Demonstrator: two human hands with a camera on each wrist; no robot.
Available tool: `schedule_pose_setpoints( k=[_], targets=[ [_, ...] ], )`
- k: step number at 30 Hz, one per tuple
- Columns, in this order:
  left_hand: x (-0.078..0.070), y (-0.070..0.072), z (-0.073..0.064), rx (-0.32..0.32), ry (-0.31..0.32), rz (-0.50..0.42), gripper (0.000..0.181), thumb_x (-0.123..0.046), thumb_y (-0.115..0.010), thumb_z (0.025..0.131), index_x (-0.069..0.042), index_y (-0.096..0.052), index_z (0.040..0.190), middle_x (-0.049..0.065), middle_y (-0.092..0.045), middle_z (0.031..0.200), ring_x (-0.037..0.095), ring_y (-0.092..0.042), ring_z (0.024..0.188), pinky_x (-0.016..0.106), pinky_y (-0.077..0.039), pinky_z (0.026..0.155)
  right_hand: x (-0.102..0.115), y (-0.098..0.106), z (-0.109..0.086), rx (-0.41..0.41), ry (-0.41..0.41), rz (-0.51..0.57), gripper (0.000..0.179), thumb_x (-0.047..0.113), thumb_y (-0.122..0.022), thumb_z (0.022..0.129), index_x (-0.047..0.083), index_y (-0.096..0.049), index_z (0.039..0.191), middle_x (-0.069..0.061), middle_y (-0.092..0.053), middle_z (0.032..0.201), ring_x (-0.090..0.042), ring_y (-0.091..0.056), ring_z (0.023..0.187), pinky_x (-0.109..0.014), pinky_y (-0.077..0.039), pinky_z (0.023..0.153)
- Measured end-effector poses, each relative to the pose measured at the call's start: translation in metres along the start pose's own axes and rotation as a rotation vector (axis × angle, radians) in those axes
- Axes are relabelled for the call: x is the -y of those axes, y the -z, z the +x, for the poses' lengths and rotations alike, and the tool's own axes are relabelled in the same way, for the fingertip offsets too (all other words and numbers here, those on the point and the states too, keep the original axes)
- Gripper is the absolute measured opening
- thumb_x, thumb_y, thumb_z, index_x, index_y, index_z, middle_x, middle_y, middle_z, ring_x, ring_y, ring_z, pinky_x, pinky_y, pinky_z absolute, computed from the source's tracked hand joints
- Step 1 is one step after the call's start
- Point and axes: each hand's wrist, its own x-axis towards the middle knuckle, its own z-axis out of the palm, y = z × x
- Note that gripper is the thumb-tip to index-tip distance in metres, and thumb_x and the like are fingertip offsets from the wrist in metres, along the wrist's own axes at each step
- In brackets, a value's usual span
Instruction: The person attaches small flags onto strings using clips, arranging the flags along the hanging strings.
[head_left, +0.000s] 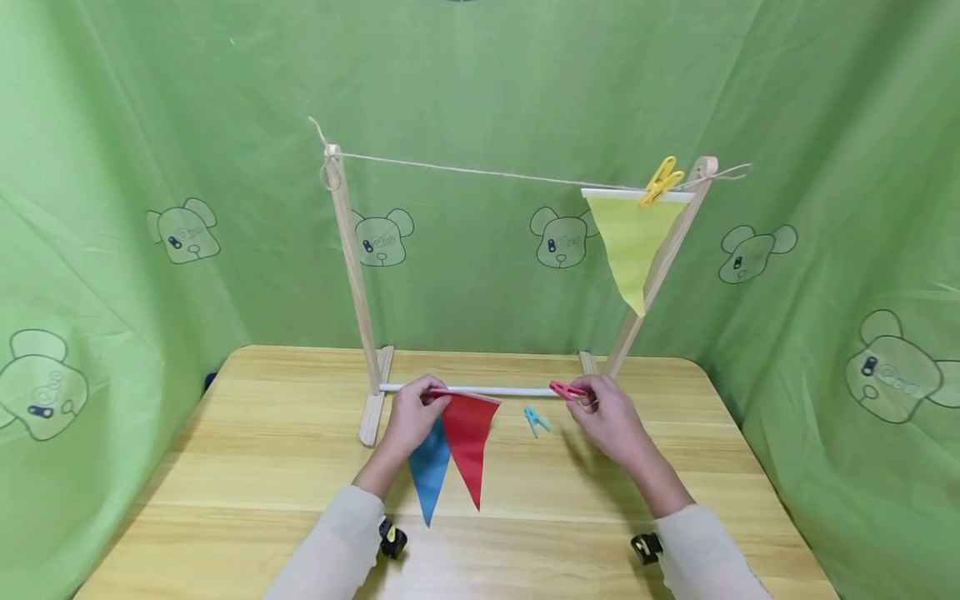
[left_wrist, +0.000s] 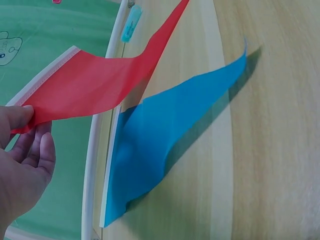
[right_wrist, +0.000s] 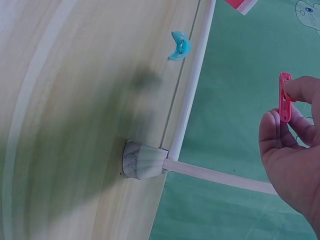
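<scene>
My left hand (head_left: 411, 417) pinches a red triangular pennant (head_left: 468, 437) by one end of its white-edged top, and the pennant hangs point down. In the left wrist view, thumb and fingers grip that corner. Below it a blue pennant (left_wrist: 160, 140) lies on the table, partly behind the red one in the head view. A red clothespin (right_wrist: 285, 97) is between the thumb and fingers of my right hand (head_left: 606, 417). On the table between the hands lies a light blue clothespin (head_left: 536, 421). A yellow pennant (head_left: 633, 242) hangs from the string, held by a yellow clothespin (head_left: 662, 182).
A string (head_left: 465, 171) runs between two wooden posts, the left post (head_left: 352, 267) and the right post (head_left: 671, 250). A white rod (head_left: 517, 391) joins them low down, just beyond my hands. Green curtain (head_left: 465, 75) surrounds the wooden table (head_left: 247, 467).
</scene>
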Motion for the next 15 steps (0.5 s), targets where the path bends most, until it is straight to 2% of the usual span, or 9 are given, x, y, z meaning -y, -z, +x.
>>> schedule_pose_setpoints(
  k=[7,15],
  targets=[
    [-0.0052,0.0017,0.0013,-0.003,0.001,-0.017,0.006,-0.003,-0.076,0.092,-0.005,-0.074,0.098,0.011,-0.072,0.092,0.016,-0.060,0.077,0.020,-0.053,0.065,0.0027,0.0018,0.0029,-0.044,0.002,0.019,0.028,0.007,-0.078,0.089,0.000,-0.066,0.114,-0.016,-0.062,0.098,-0.025,-0.060,0.083,-0.020,-0.051,0.066],
    [-0.0096,0.0025,0.0019,-0.019,-0.001,-0.042,0.006,-0.004,-0.076,0.092,-0.005,-0.075,0.098,0.011,-0.074,0.091,0.015,-0.061,0.078,0.021,-0.053,0.067,0.0050,0.0007,0.0044,-0.054,0.002,0.040,0.026,0.008,-0.076,0.091,0.003,-0.066,0.114,-0.012,-0.061,0.101,-0.022,-0.059,0.085,-0.020,-0.051,0.068]
  ],
)
